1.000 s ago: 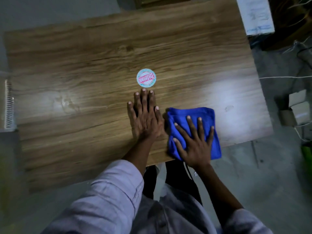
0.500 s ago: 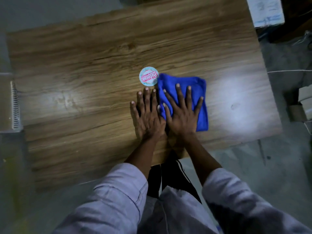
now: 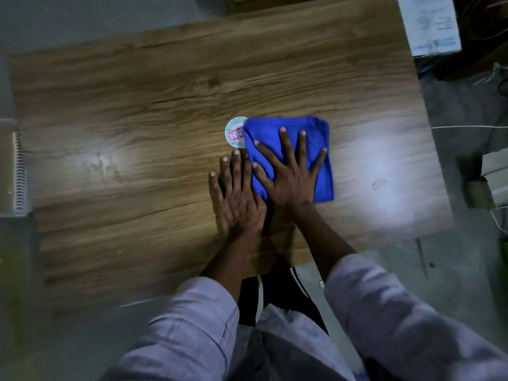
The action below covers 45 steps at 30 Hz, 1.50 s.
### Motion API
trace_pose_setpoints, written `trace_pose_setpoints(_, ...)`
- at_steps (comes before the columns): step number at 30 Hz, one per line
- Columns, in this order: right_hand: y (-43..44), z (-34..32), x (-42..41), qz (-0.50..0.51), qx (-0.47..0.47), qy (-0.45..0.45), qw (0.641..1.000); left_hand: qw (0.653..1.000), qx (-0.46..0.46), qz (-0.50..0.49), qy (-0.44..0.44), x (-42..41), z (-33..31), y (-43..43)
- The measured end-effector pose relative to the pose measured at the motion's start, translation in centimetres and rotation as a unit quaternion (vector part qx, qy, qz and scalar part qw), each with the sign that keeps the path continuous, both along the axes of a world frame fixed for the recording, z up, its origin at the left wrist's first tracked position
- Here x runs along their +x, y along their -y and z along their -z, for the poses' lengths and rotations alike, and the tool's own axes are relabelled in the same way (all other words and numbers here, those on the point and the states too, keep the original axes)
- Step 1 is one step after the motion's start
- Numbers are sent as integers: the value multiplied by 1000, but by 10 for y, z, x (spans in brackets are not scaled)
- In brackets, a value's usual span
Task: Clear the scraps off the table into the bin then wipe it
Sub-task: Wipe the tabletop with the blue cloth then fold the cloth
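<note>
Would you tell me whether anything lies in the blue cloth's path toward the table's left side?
Yes. The left hand lies flat on the table beside the blue cloth, on its left, and a round sticker sits at the cloth's far left corner, partly under its edge. The right hand presses the cloth flat.

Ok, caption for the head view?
Right hand presses blue cloth on wooden table, overlapping a round sticker; left hand flat.

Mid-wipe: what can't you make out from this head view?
- Round sticker: right edge hidden under blue cloth; print too blurred to read.
- Table beneath cloth, left hand and right hand: covered, scraps there unknowable.
- Bin: nowhere in the head view.
- White box: cut off by top edge.
</note>
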State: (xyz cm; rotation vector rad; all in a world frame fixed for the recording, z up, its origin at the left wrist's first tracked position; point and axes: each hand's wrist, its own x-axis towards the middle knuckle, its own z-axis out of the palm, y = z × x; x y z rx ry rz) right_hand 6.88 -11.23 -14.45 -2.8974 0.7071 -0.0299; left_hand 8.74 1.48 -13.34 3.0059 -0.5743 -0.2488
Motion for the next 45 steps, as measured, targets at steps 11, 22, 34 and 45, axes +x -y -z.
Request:
trace_pose_setpoints(11, 90, -8, -2, 100, 24, -15, 995, 1000, -26, 2, 12, 0, 3, -1)
trace_pose_setpoints(22, -62, -11, -110, 94, 18, -4, 995, 999, -41, -1, 7, 1, 5, -2)
trace_pose_setpoints(34, 78, -6, -39, 189, 23, -8, 982, 999, -54, 0, 4, 0, 2, -2)
trace_pose_setpoints(45, 14, 4, 24, -7, 11, 16, 1000, 1000, -24, 14, 4, 48, 6, 8)
